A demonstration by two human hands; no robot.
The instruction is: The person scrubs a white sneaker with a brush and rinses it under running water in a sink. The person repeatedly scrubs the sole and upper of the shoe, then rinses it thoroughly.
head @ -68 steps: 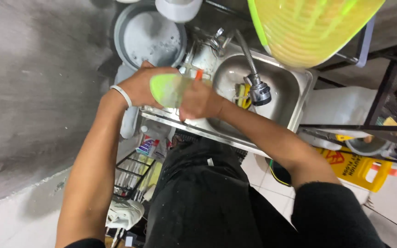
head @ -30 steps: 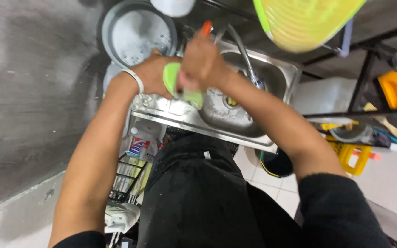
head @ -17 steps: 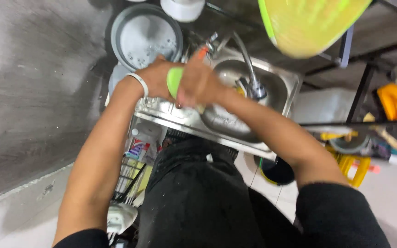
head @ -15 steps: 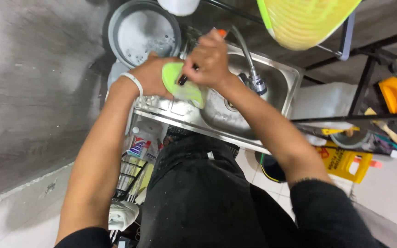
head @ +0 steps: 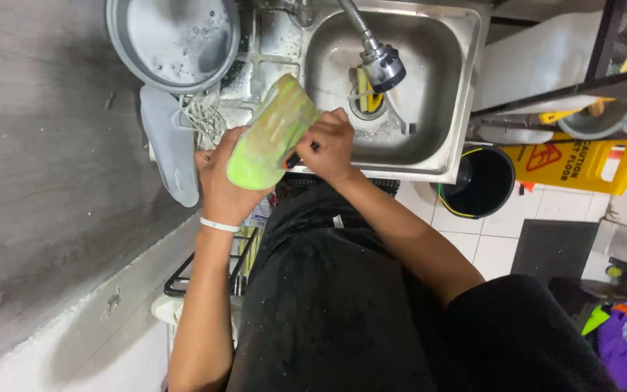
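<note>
Green plastic shoe (head: pixel 270 134), soapy and streaked, sits tilted over the near edge of the steel sink (head: pixel 466 87), just in front of the basin. Left hand (head: pixel 223 181) has its fingers clamped around the heel end from below; right hand (head: pixel 328 145) has its fingers closed on a dark brush handle (head: pixel 297 154) pressed against the shoe's side. Suds likely make the plastic slippery, so a hard scrub could twist it loose, dropping it into the basin or onto the tiled floor (head: pixel 488 247).
</note>
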